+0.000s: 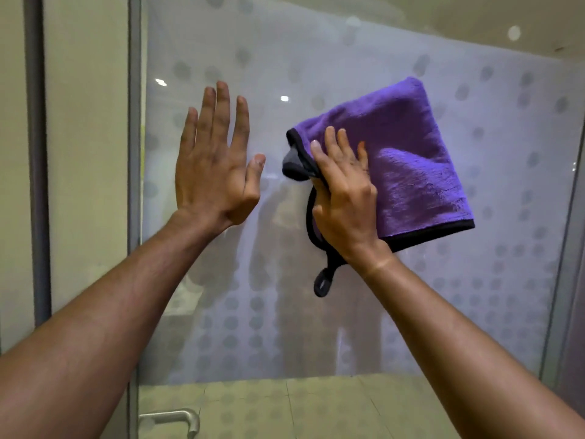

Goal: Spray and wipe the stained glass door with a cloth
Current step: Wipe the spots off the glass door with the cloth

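Observation:
The frosted glass door [316, 64] with a pattern of grey dots fills the head view. My right hand [345, 198] presses a folded purple cloth [408, 160] with black trim flat against the glass at centre right; a black hanging loop dangles below my wrist. My left hand [215, 160] is flat against the glass just left of the cloth, fingers spread upward, holding nothing. A dim reflection of a person shows in the glass between my arms. No spray bottle is in view.
A metal door handle [177, 419] sits at the bottom left. The grey door frame edge [134, 217] runs vertically at left, with a second grey post [38, 153] further left. Tiled floor shows through the clear strip at the bottom.

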{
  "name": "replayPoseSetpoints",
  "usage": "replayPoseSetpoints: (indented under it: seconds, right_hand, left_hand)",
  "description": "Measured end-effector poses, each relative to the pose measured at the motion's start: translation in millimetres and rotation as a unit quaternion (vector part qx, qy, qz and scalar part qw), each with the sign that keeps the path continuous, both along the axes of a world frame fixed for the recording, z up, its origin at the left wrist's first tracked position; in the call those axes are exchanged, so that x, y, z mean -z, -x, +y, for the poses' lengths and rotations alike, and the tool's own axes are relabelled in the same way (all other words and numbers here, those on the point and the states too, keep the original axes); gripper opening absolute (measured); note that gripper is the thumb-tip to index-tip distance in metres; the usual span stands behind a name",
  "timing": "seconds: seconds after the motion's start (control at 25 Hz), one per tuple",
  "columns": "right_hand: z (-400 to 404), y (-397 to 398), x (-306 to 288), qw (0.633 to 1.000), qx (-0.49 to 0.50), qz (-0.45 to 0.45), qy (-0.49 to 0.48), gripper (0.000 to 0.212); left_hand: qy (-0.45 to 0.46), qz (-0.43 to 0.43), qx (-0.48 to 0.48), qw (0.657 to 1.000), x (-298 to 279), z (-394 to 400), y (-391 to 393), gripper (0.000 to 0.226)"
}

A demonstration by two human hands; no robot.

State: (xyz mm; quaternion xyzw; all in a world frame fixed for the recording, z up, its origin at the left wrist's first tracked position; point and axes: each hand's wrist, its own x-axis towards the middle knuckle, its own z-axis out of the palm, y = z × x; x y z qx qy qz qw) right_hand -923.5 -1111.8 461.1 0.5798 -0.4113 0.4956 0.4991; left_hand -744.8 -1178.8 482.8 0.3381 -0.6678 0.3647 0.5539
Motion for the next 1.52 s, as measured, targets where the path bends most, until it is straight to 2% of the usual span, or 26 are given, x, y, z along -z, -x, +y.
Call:
replayPoseSetpoints:
  seconds: [0.12, 0.24, 0.32, 0.48, 0.52, 0.64, 0.68, 0.84, 0.92, 1.0, 1.12, 1.24, 1.36, 1.52]
  right_hand:
    - [9.3, 19.9, 35.1, 0.997, 0.014, 0.076, -0.019, 0.042]
    - [11.0, 31.4, 60.3, 0.998, 0.028, 0.058, -0.005, 0.048]
    - [2.1, 21.3, 55.6, 0.998, 0.015, 0.055, 0.014, 0.048]
    - [-12.4, -5.2, 13.7, 0.991, 0.019, 0.132, 0.009, 0.049]
    - [-14.1, -7.8, -0.8, 0.994, 0.027, 0.106, 0.003, 0.05]
    - [-11.3, -21.4, -25.6, 0.995, 0.056, -0.082, 0.002, 0.061]
    - [-10.1, -25.0, -24.5, 0.992, 0.076, -0.099, 0.009, 0.063]
    - [3.5, -2.2, 10.9, 0.996, 0.085, -0.007, -0.01, 0.049]
    - [11.8, 19.7, 33.7, 0.995, 0.096, -0.013, -0.014, 0.048]
    - [18.3, 36.4, 45.7, 0.99, 0.115, -0.085, -0.014, 0.054]
    - [21.7, 54.7, 24.2, 0.965, 0.12, -0.234, -0.011, 0.074]
    - [18.7, 58.2, -6.5, 0.958, 0.095, -0.272, -0.002, 0.068]
    - [16.9, 51.0, -15.8, 0.97, 0.061, -0.236, 0.005, 0.073]
    - [24.8, 53.9, 5.3, 0.995, 0.038, -0.081, -0.031, 0.073]
  left_hand:
    - [-0.007, -0.005, 0.008, 1.0, 2.6, 0.7, -5.7, 0.079]
    - [-0.018, -0.004, -0.001, 1.0, 8.8, 0.1, -15.2, 0.081]
    - [-0.014, 0.0, -0.004, 1.0, 9.6, -1.6, -16.7, 0.082]
    - [0.0, -0.003, -0.009, 1.0, 8.5, -5.1, -15.0, 0.08]
    - [0.004, -0.002, -0.007, 1.0, 8.5, -6.5, -14.5, 0.08]
    - [0.01, 0.005, 0.002, 1.0, 9.9, -10.2, -15.3, 0.079]
    - [0.011, 0.006, 0.002, 1.0, 9.6, -11.1, -15.7, 0.079]
    - [0.014, 0.013, 0.012, 1.0, 9.5, -11.2, -12.7, 0.08]
    - [0.015, 0.013, 0.025, 0.999, 8.2, -12.4, -11.9, 0.08]
    - [0.015, 0.01, 0.029, 0.999, 8.0, -14.4, -13.4, 0.08]
    - [0.021, 0.013, 0.025, 0.999, 9.5, -15.1, -14.6, 0.08]
    - [0.029, 0.015, 0.026, 0.999, 8.6, -15.2, -12.7, 0.079]
    - [0.034, 0.013, 0.019, 0.999, 9.9, -17.4, -11.6, 0.079]
    - [0.032, 0.016, 0.014, 0.999, 9.8, -19.7, -10.3, 0.078]
